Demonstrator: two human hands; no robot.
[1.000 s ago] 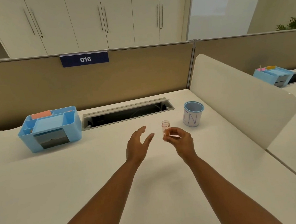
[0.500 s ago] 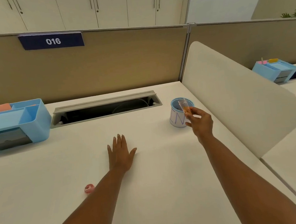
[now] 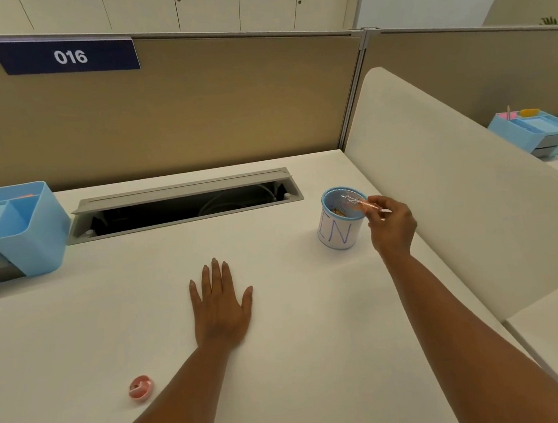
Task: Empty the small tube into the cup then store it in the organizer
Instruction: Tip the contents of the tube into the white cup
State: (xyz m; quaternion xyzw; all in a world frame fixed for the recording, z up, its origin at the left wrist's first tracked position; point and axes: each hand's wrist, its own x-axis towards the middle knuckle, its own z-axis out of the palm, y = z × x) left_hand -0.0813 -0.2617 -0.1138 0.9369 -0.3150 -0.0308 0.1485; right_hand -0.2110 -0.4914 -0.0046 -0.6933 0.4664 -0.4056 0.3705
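My right hand [image 3: 391, 225] pinches a small clear tube [image 3: 356, 202] and holds it tipped over, its open mouth inside the rim of the blue mesh cup [image 3: 340, 230]. The cup carries a white label with purple letters. Some brownish bits lie inside it. My left hand [image 3: 220, 308] rests flat on the white desk, fingers spread, holding nothing. A pink cap [image 3: 140, 388] lies on the desk near my left forearm. The blue organizer [image 3: 27, 225] stands at the far left edge, partly cut off by the frame.
An open grey cable tray [image 3: 184, 204] runs along the back of the desk. A white curved divider [image 3: 456, 172] rises just right of the cup. Tan partition panels stand behind. A second blue organizer [image 3: 534, 131] sits on the neighbouring desk.
My right hand carried the tube from the desk middle to the cup and tipped it over the rim. My left hand dropped flat on the desk. The pink cap now lies on the desk.
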